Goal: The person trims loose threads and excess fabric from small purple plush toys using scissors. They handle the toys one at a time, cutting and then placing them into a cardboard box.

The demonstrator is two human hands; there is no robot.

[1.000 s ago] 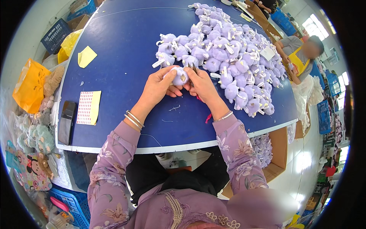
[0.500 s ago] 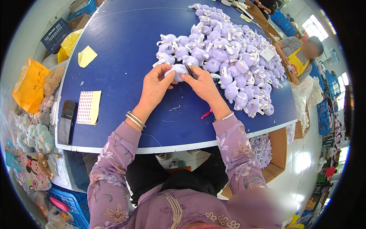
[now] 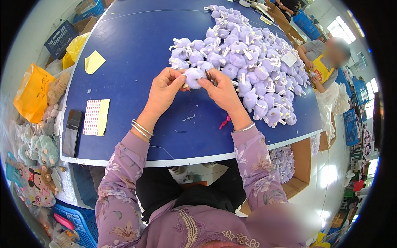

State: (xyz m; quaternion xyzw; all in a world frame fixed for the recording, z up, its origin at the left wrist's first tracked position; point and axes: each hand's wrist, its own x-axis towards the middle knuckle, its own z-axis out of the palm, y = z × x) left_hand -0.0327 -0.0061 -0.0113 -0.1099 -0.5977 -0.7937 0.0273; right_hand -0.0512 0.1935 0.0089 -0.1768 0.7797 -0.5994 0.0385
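Note:
Between my two hands, above the table, is a small lilac plush toy (image 3: 193, 77). My left hand (image 3: 165, 89) pinches its left side with thumb and fingers. My right hand (image 3: 223, 91) is closed around dark thread snips (image 3: 211, 77), and its thumb presses the right side of the toy. A pink cord (image 3: 224, 122) dangles below the right hand; whether it is tied to the snips is hidden. Just beyond my hands spreads a large heap of similar lilac plush toys (image 3: 252, 62) with white loops and tags.
The blue table (image 3: 136, 49) carries a sticker sheet (image 3: 96, 117), a black phone (image 3: 73, 132) and a yellow paper (image 3: 94, 62) at left. A cardboard box (image 3: 304, 161) of lilac toys stands below the right edge. A person in a yellow apron (image 3: 322, 71) works at far right.
The plush toy has been turned slightly and sits a little further left in my fingers. The snips have tilted, and my left wrist has shifted slightly left.

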